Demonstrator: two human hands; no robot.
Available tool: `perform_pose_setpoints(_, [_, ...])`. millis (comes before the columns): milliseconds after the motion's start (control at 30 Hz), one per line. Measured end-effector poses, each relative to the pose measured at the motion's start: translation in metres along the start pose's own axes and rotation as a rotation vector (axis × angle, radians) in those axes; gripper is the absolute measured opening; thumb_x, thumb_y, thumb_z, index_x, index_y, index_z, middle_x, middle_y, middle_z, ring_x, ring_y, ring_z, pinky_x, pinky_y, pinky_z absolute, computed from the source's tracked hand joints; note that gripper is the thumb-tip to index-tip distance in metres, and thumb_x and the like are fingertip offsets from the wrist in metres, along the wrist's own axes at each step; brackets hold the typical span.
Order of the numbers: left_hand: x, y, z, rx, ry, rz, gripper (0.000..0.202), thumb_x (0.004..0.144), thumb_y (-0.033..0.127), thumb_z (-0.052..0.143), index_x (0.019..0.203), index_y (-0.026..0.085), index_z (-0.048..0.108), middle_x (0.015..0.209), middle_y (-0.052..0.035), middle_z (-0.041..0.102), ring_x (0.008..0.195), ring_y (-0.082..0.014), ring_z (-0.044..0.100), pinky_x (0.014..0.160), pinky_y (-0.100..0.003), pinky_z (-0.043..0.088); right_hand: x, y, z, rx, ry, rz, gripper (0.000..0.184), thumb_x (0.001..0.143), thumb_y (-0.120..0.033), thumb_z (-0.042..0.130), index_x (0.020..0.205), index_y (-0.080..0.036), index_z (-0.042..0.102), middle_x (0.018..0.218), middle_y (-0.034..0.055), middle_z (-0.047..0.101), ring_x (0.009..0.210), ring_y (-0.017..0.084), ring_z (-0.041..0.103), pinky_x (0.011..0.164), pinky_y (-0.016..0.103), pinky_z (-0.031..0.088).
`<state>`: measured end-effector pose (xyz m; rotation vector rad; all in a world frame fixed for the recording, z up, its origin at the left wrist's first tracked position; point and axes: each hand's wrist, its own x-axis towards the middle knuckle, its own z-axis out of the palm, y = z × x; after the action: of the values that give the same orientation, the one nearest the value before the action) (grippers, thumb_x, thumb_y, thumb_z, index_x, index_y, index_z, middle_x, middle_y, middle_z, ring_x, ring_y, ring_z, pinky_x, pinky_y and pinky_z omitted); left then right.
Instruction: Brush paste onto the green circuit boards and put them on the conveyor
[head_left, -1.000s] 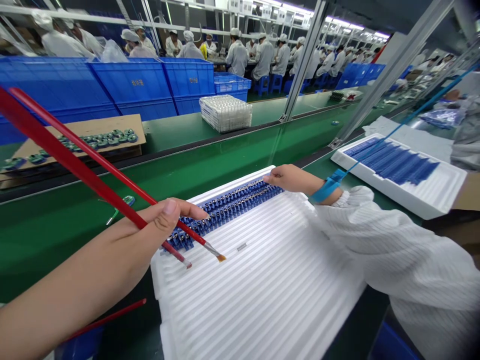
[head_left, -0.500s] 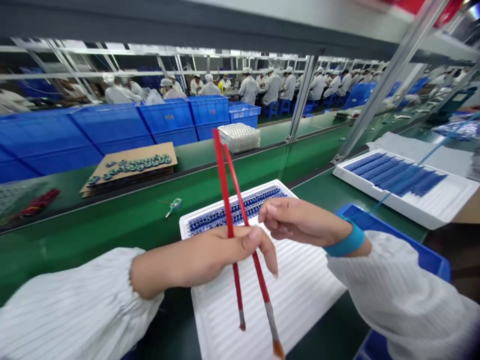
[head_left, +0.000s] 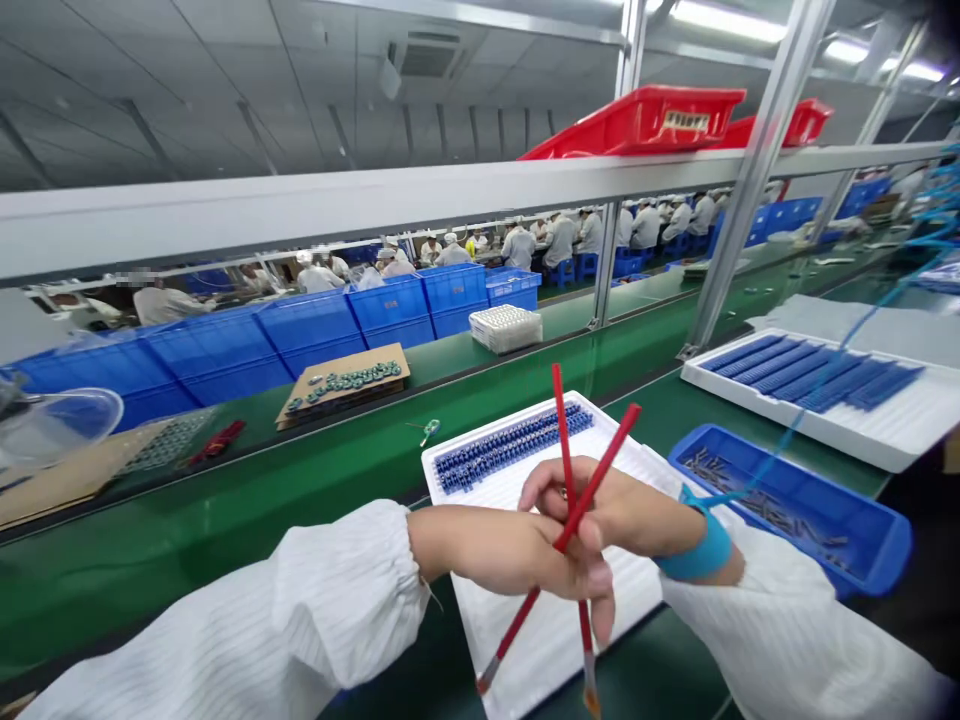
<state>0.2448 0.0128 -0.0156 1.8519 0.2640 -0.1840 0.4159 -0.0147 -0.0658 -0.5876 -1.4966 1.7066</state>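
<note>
My left hand (head_left: 517,555) is closed around two red-handled paintbrushes (head_left: 596,478), which cross each other with bristles pointing down. My right hand (head_left: 637,512), with a blue wrist strap, is right behind it, fingers curled at the upright brush (head_left: 559,420). Both hands hover over a ribbed white foam tray (head_left: 517,625). Rows of small blue components (head_left: 510,445) fill the tray's far edge.
To the right sit a blue bin (head_left: 870,545) of small metal parts and a second white tray (head_left: 926,430) of blue parts. Beyond the green conveyor (head_left: 300,480) are cardboard (head_left: 394,362) with green parts, stacked trays (head_left: 506,328), blue crates, seated workers. Red bins (head_left: 637,120) sit overhead.
My view has tilted up. Both hands pulled nearer to me; the brushes went from side by side to crossed, and my right hand closed in on them.
</note>
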Motion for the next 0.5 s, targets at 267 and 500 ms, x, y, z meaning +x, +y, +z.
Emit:
perform_pose_setpoints(267, [0.007,0.005,-0.013,0.138,-0.24,-0.025,0.025,0.085,0.021,0.039,0.067,0.014,0.055,0.084,-0.0058,0.056,0.099,-0.0176,0.051,0.095,-0.025,0.037,0.008,-0.03,0.019,-0.515,-0.117,-0.216,0.024,0.084,-0.03,0.063,0.074,-0.013,0.049,0.063,-0.0001,0.051,0.055,0.008,0.046,0.047,0.016,0.034])
perform_pose_setpoints(500, [-0.017,0.062,-0.06,0.873,0.173,-0.048,0.027,0.076,0.045,0.06,0.08,0.019,0.069,0.121,-0.0049,0.055,0.121,-0.0306,0.039,0.105,-0.044,0.025,0.003,-0.055,-0.006,-0.972,0.253,-0.544,0.031,0.095,-0.035,0.045,0.07,-0.018,0.05,0.063,0.002,0.048,0.056,0.012,0.045,0.052,0.024,0.035])
